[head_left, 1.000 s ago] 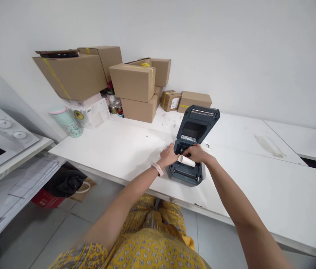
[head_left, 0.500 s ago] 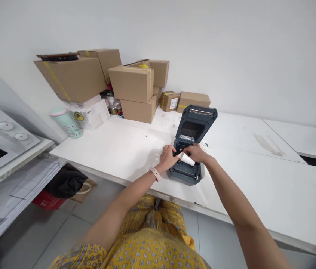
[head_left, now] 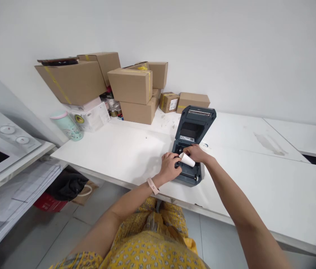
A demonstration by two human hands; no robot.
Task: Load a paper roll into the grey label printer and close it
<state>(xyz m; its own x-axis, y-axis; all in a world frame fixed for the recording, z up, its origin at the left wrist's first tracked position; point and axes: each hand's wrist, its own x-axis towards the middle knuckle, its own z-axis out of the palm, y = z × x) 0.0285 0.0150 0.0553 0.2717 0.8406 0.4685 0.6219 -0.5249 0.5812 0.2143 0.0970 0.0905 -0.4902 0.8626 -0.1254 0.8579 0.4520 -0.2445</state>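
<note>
A dark grey label printer (head_left: 186,180) stands on the white table with its lid (head_left: 195,121) raised. Inside its bay lies a white paper roll (head_left: 187,160), tilted, its loose end curling up toward the left. My left hand (head_left: 170,166) is curled over the printer's left edge, fingers bent onto a black part beside the roll. From the right, my right hand (head_left: 195,152) reaches into the bay with its fingers closed at the roll's far side. Its fingertips are partly hidden.
Several cardboard boxes (head_left: 131,86) are stacked at the back left, with smaller boxes (head_left: 193,101) behind the printer. A mint tumbler (head_left: 67,126) stands near the table's left end. Further left is a white microwave (head_left: 6,138). The table's front edge runs just before my body.
My left hand has shifted slightly down toward me along the printer's left side, its fingers now bent over the edge. My right hand has stayed at the roll.
</note>
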